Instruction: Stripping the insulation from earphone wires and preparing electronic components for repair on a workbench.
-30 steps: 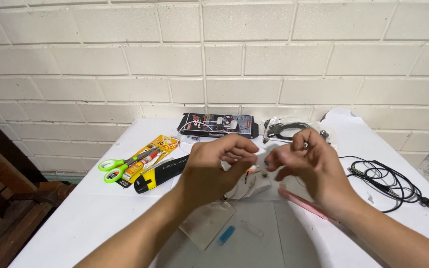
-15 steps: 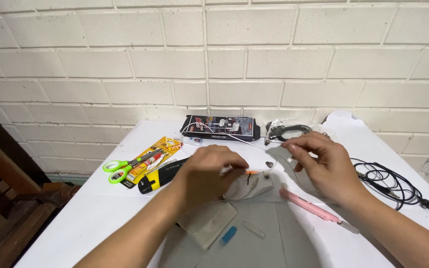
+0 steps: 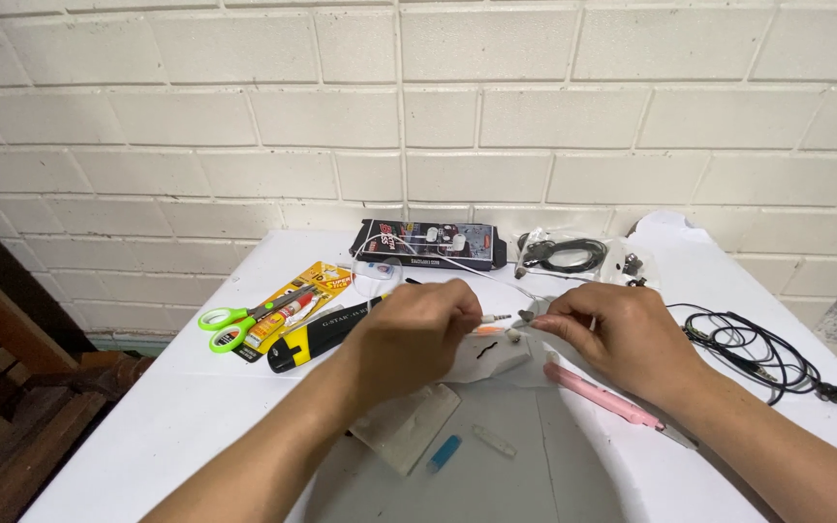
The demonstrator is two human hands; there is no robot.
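Right now my left hand (image 3: 409,334) and right hand (image 3: 622,334) pinch a thin white earphone cable (image 3: 496,318) with small metal plug between fingers above the white desk (image 3: 196,416); joining looks unfinished, pink cutter (image 3: 603,397) idle.

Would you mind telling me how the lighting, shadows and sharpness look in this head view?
Head view: soft, even light over the white table and brick wall, no glare; faint shadows lie beneath the left hand and right hand; the scissors and black cable look sharp; the small parts at the fingertips are too tiny to make out; the forearms blur slightly near the bottom edge.
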